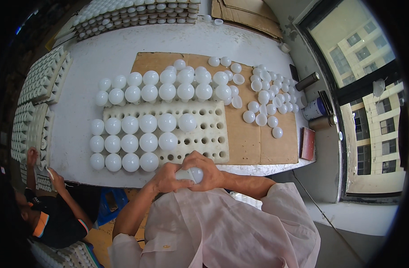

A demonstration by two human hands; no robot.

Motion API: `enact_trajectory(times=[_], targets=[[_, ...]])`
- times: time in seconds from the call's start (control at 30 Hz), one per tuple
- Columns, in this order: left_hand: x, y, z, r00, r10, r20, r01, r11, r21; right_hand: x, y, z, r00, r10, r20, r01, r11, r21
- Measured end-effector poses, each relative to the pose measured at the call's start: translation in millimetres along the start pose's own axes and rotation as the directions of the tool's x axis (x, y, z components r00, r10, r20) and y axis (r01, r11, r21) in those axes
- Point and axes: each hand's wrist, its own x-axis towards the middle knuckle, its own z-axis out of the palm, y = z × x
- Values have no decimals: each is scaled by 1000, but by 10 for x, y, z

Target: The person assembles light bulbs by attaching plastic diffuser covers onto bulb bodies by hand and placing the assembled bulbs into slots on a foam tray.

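Note:
My left hand (165, 178) and my right hand (208, 167) meet at the table's near edge, both closed around one white light bulb (193, 174). Its round globe shows between my fingers. Just beyond my hands lies a white foam tray (211, 134) full of round holes. Its left part holds rows of white bulbs (139, 136) standing globe-up; its right part has open holes. Behind the tray stands another block of white bulbs (169, 89) on a brown cardboard sheet (253, 143).
Loose white bulb domes (269, 100) lie at the right on the cardboard. Stacked trays of bulb bases (39, 102) line the left edge and the far side (137, 13). Another person (52, 210) works at lower left. Cans (315, 108) and a window are at right.

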Motion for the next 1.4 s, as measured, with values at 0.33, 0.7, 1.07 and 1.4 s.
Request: enact_trajectory(times=[0.33,0.7,1.07,1.4], targets=[[81,-218,-227,999,-41,19,43,987,-157,213,20,70,988,144,-61,-150,985,-89],[-1136,-221,-1505,613,117,-782,-242,969,-44,208,683,-810,870,112,-480,-415,691,-592],[-779,-1801,-3316,872,204,-445,370,321,872,310,798,-479,794,178,-581,-504,728,-465],[-790,-1648,-3037,650,492,-579,113,691,714,-826,1348,-1360,411,403,-818,-887,384,-257]])
